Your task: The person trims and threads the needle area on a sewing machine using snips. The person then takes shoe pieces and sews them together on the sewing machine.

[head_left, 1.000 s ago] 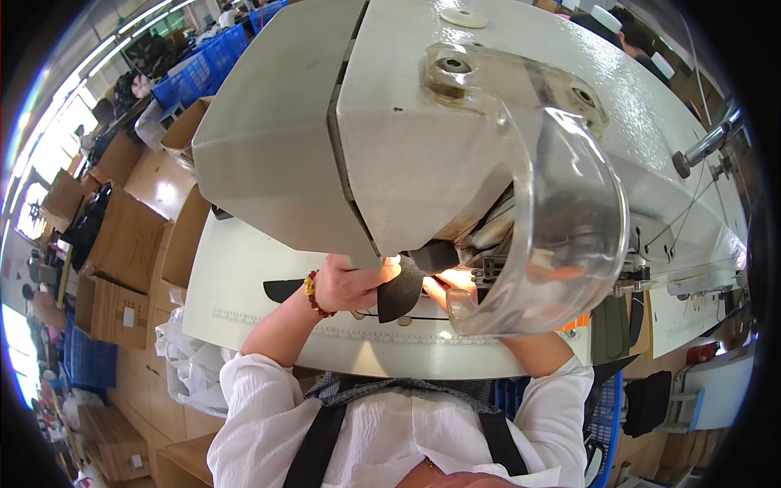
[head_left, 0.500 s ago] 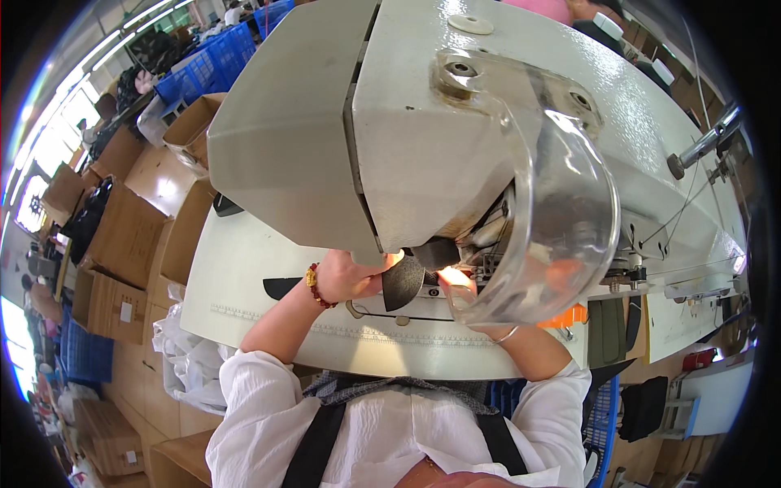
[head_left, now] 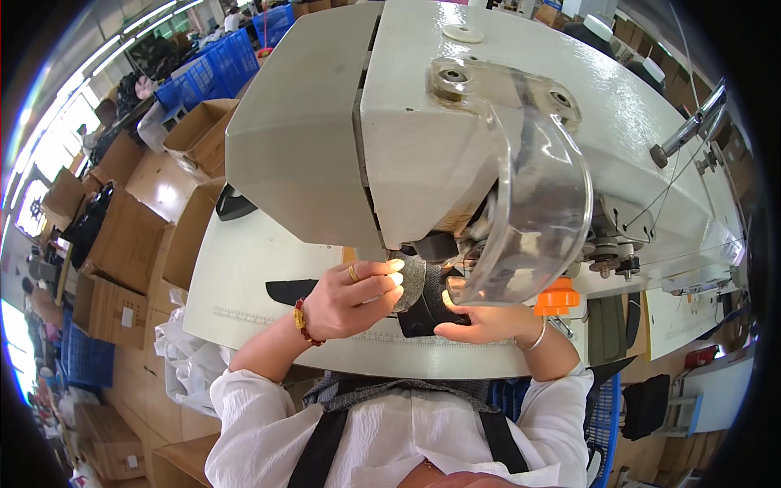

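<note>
Bright daylight from windows (head_left: 32, 203) at left, a lamp's glare on the fingertips (head_left: 396, 278), sharp centre, fisheye edges bent and dark.

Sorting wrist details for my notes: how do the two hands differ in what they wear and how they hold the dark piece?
The left hand wears a gold ring and a red bead bracelet; the right hand wears a thin silver bangle. The left hand pinches the dark piece from its left side, the right hand supports it from below. Both grip it under the sewing machine.

Right hand (head_left: 480, 321) fingertips blurred behind clear guard (head_left: 537, 220), needle area hidden under machine head (head_left: 407, 138)
</note>
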`<state>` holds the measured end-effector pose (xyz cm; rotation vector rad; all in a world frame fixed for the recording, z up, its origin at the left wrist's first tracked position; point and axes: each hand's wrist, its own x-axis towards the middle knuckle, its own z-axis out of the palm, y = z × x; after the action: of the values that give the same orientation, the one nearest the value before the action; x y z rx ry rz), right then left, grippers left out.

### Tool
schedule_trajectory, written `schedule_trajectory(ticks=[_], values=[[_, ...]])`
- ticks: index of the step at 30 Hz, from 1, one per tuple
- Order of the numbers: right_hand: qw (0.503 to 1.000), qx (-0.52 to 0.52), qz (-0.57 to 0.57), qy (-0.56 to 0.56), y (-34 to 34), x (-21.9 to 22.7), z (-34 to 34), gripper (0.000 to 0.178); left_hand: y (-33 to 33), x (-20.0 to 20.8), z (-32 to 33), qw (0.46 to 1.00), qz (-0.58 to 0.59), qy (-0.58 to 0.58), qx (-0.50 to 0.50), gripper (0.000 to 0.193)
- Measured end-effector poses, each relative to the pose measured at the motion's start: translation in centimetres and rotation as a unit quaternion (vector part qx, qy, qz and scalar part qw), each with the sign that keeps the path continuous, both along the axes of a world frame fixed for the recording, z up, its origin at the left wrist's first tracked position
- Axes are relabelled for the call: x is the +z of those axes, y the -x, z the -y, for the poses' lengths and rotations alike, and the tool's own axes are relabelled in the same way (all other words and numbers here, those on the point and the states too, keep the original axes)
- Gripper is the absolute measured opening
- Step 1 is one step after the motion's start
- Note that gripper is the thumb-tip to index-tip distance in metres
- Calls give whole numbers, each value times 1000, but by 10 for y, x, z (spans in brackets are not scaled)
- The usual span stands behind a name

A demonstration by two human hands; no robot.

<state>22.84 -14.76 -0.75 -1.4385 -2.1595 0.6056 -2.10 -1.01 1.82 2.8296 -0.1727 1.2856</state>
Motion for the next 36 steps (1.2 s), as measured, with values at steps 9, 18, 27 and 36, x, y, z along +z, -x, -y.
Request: schedule_trajectory(ticks=[9, 18, 27, 36], values=[[997, -35, -31, 53, -2, 3, -7, 66, -2, -5, -9, 1000, -15, 7, 2, 20], [828, 13, -505, 243, -8, -32, -14, 42, -14, -7, -24, 1000, 13, 24, 6, 23], [684, 16, -676, 274, -22, -35, -23, 41, -23, 2, -21, 997, 14, 63, 50, 29], [896, -131, -423, 12, -53, -19, -24, 43, -28, -3, -17, 991, 58, -29, 114, 29]])
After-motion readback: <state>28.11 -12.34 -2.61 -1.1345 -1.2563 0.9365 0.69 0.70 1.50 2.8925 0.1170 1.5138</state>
